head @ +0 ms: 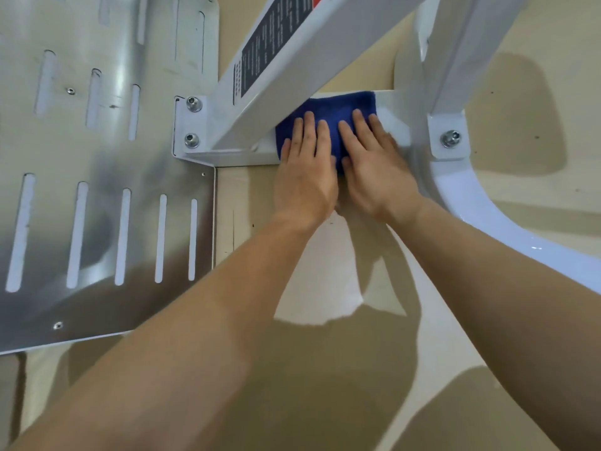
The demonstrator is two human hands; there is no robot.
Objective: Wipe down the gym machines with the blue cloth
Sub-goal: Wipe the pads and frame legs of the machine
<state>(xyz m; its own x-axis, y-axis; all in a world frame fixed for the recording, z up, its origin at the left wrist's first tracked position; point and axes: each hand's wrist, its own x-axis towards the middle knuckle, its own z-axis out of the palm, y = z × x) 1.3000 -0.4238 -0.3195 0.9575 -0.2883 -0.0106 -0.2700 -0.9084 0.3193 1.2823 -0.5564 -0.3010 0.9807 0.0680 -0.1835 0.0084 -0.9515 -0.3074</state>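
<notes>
- Two edges box in the cloth (338,107): a slanted beam (292,70) overhangs its left end, and a post (455,60) stands near its right end. The cloth lies on the white bar (395,123) that both are bolted to.
- Open floor (325,271) lies on the near side of the bar, and a slotted plate (97,190) is to the left.
- Both forearms reach forward, wrists close together.
- Left hand (304,177) and right hand (374,170) lie side by side, fingers straight, pressing flat on the cloth. The right one's outer edge is blurred and perhaps touches bare bar.
</notes>
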